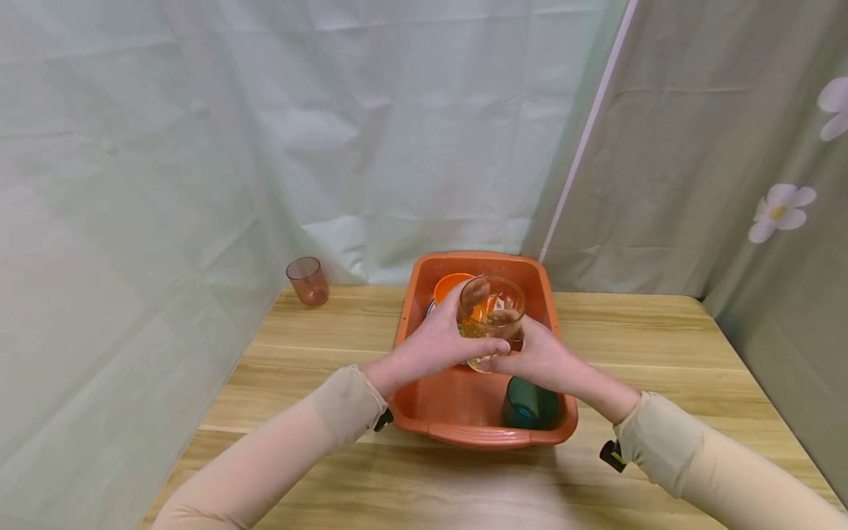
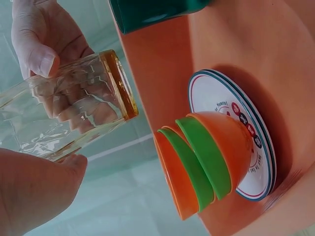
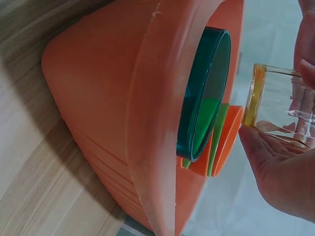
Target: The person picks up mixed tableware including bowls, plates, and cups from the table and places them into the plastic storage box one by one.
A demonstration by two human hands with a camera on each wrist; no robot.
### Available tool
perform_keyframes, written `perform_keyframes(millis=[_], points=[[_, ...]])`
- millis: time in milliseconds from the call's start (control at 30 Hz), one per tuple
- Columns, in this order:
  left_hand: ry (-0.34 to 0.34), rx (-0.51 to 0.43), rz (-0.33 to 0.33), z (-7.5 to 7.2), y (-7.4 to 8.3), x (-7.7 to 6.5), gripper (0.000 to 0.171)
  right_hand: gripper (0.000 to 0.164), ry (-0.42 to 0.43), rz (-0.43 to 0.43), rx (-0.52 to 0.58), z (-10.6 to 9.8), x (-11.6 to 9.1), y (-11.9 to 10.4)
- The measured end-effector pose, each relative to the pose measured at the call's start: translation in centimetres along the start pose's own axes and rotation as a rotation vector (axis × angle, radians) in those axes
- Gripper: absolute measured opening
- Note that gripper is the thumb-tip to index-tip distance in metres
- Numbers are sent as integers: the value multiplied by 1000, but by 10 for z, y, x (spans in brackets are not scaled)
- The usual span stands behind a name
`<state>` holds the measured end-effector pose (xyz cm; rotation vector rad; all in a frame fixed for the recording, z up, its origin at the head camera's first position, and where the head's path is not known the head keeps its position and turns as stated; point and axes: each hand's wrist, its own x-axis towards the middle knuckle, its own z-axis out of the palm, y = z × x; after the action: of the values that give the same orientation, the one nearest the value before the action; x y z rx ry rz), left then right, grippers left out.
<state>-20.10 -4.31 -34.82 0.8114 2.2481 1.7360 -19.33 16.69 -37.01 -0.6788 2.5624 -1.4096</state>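
Both hands hold a clear yellowish glass tumbler point(image 1: 492, 298) above an orange-red plastic basin point(image 1: 437, 412). My left hand point(image 1: 437, 335) curls round the tumbler's left side, and my right hand point(image 1: 546, 357) grips it from the right. In the left wrist view the thick amber base of the tumbler point(image 2: 118, 86) faces the basin. Below the hands, a stack of orange and green bowls point(image 2: 209, 160) leans on white plates point(image 2: 241, 132) with dark rims. A dark green cup point(image 1: 530, 405) lies in the basin's near right corner.
A pink see-through cup point(image 1: 309, 283) stands at the back left of the wooden table point(image 1: 331, 346). Pale curtains point(image 1: 411, 132) hang behind and along both sides of the table. The basin rim point(image 3: 157, 98) rises between the right wrist camera and the dishes.
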Motion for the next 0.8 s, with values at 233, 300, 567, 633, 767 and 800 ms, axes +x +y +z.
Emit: perform_keyframes(millis=[233, 300, 567, 633, 767, 800], points=[[-10, -1, -11, -1, 1, -1, 92, 41, -22, -13, 16, 0, -2, 0], [-15, 4, -14, -2, 1, -1, 91, 44, -25, -9, 17, 0, -3, 1], [-18, 50, -39, -5, 0, -4, 90, 73, -62, -49, 43, -5, -10, 5], [-13, 60, -45, -6, 0, -5, 90, 79, -67, -47, 53, -8, -12, 5], [-7, 102, -52, -8, -2, -6, 90, 82, -71, -54, 15, -13, -20, 6], [-7, 116, -52, -8, -3, -7, 90, 82, -68, -59, -8, -15, -22, 6]])
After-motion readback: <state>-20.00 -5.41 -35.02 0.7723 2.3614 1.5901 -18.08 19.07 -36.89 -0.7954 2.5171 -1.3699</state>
